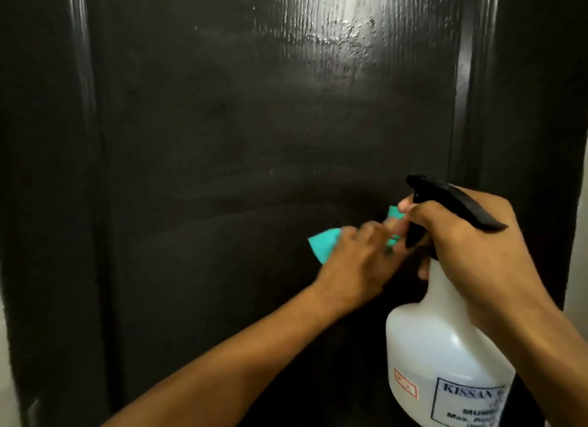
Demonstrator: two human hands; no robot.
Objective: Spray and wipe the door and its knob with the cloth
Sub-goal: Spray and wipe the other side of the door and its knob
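Wiping the wet door, knob not in view.

The door (222,124) filled the frame, spray glistening at upper centre, so spraying looked begun and wiping under way. At lower centre the left hand (356,261) pressed the cloth (323,245) to the panel, fingers blurred. Just right, touching it, the right hand (467,255) gripped the bottle (442,356) by the neck, a finger at its trigger.

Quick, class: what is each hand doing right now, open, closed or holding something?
Left hand: presses the cloth against the door; its grip is blurred.
Right hand: grips the spray bottle.
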